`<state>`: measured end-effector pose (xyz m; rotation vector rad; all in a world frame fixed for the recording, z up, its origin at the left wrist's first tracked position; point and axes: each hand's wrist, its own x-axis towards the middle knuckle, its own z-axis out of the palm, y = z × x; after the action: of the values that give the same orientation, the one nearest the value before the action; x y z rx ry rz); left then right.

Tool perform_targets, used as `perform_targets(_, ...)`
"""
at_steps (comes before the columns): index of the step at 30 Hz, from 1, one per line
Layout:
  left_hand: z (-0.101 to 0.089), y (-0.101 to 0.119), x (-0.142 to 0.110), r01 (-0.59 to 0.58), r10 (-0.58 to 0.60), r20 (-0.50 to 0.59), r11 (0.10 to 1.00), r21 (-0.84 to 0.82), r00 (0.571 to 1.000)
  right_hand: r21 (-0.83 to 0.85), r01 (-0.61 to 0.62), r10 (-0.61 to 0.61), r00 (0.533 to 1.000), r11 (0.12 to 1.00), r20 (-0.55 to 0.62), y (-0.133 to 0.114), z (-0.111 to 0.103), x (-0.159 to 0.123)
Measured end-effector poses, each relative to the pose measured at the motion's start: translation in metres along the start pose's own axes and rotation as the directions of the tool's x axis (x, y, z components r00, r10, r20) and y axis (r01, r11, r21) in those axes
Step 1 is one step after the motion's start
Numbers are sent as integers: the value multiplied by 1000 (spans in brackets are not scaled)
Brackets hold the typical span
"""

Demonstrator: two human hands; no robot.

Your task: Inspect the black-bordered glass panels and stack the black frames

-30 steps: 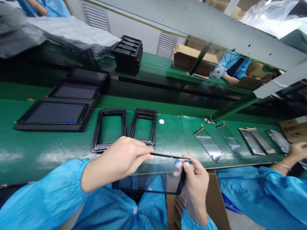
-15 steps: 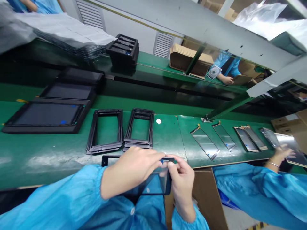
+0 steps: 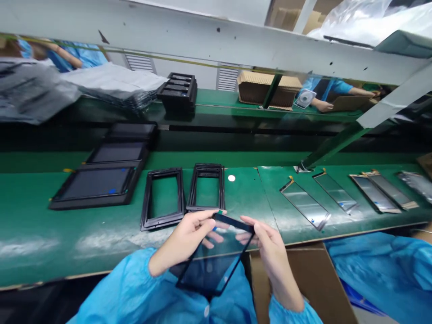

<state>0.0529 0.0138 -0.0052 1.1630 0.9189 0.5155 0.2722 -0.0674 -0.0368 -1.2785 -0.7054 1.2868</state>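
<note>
Between my two hands a clear glass touch panel [image 3: 216,265] with a black border is tilted over my lap, at the bench's front edge. My left hand [image 3: 185,236] grips its upper left corner, by a small green tab. The upper right corner is pinched by my right hand [image 3: 268,240], thumb on the near face; some fingers show through the glass. Just beyond my left hand lie two stacks of black rectangular frames, a left stack [image 3: 146,200] and a right stack [image 3: 222,189].
Several screens in black trays [image 3: 97,184] lie at the left. Glass panels [image 3: 305,202] with orange tabs lie to the right, past a slanted post [image 3: 332,146]. Black trays [image 3: 178,96] and cardboard dividers [image 3: 246,87] stand on the shelf. A co-worker's blue sleeve [image 3: 381,261] is at the right.
The panel has turned from lying crosswise to a slanted, more upright position. My left hand has moved from across its top edge to a corner. The view has shifted; the co-worker's hand has left it.
</note>
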Motion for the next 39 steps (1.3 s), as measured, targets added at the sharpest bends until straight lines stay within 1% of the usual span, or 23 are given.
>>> perform_targets(2, 0, -2, -4, -3, 0, -49, 998, -60, 999, 7, 27, -27, 999, 1000, -17, 3, 1, 3)
perform_targets(7, 1, -1, -11, -24, 18, -55, 994, -102, 998, 2, 98, -98, 993, 995, -70, -2, 11, -1)
perform_targets(10, 0, -4, -10, -29, 21, -75, 995, -97, 997, -28, 135, -136, 989, 990, -54, -6, 15, -4)
perform_targets(14, -2, -9, -8, -34, 26, -94, 996, -78, 995, -112, 183, -189, 980, 977, -53, -8, 16, -7)
perform_targets(19, -5, -7, -10, -43, 39, -72, 998, -50, 997, -196, 235, -246, 969, 952, -33, -13, 14, -10)
perform_targets(21, -7, -3, -11, -102, 105, -56, 994, 51, 993, -225, 241, -247, 969, 944, 3, -14, 15, -11)
perform_targets(22, -7, 0, -11, -145, 152, -41, 979, 140, 988, -237, 238, -238, 971, 942, 27, -14, 17, -10)
perform_targets(24, -3, 4, -12, -226, 225, 45, 907, 355, 973, -278, 248, -229, 968, 928, 98, -13, 24, -9)
perform_targets(26, 1, 5, -11, -267, 220, 153, 824, 500, 963, -333, 299, -266, 953, 894, 143, -12, 29, -7)
perform_targets(27, 3, 5, -11, -264, 198, 180, 812, 520, 964, -360, 343, -315, 939, 868, 134, -12, 29, -6)
perform_targets(28, 4, 4, -10, -243, 175, 179, 828, 506, 968, -398, 398, -394, 914, 826, 96, -13, 26, -5)
perform_targets(29, 4, 2, -10, -209, 160, 144, 863, 460, 977, -451, 448, -488, 872, 772, 31, -14, 20, -4)
perform_targets(30, 2, 1, -10, -170, 149, 82, 906, 387, 985, -512, 473, -573, 819, 717, -45, -14, 11, -4)
perform_targets(31, -1, -1, -10, -138, 141, 10, 944, 299, 990, -573, 481, -645, 756, 664, -113, -14, 0, -3)
perform_targets(32, -5, -2, -10, -120, 136, -63, 970, 209, 989, -611, 453, -664, 730, 649, -164, -13, -11, -2)
perform_targets(33, -9, -2, -10, -118, 135, -127, 984, 132, 983, -591, 421, -627, 755, 688, -193, -11, -21, -1)
perform_targets(34, -13, -3, -11, -126, 137, -178, 989, 74, 974, -510, 378, -537, 818, 773, -207, -8, -29, 0)
perform_targets(35, -16, -3, -11, -136, 140, -214, 990, 35, 967, -396, 321, -421, 885, 860, -198, -4, -34, 1)
perform_targets(36, -18, -3, -12, -145, 145, -235, 989, 16, 961, -271, 261, -312, 935, 927, -168, -1, -36, 1)
perform_targets(37, -19, -3, -12, -153, 150, -248, 988, 7, 957, -165, 209, -233, 962, 964, -142, 2, -35, 0)
perform_targets(38, -19, -2, -13, -156, 152, -254, 988, 5, 955, -94, 179, -190, 973, 979, -132, 3, -32, -1)
perform_targets(39, -19, -2, -14, -155, 151, -254, 988, 8, 955, -59, 176, -182, 973, 983, -144, 4, -28, -3)
